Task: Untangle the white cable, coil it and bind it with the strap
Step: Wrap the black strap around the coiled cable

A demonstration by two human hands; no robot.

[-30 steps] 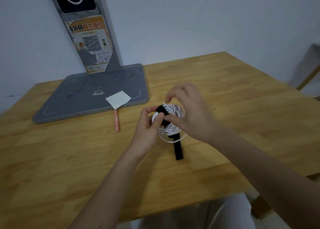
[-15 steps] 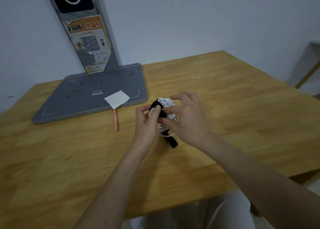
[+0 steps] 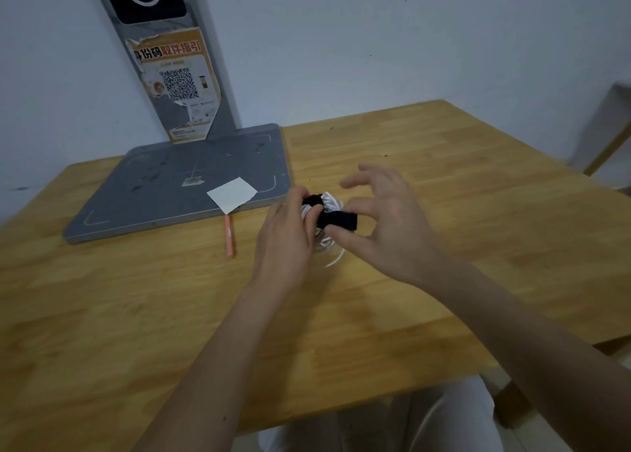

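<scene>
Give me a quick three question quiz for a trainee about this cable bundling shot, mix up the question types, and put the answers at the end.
1. True or false: the black strap already wraps the white cable.
2. Which hand pinches the strap's free end? A) left hand B) right hand
3. Fill in: the pink pen lies on the wooden table just in front of the grey ____.

Key: 1 true; 2 B; 3 base plate.
</scene>
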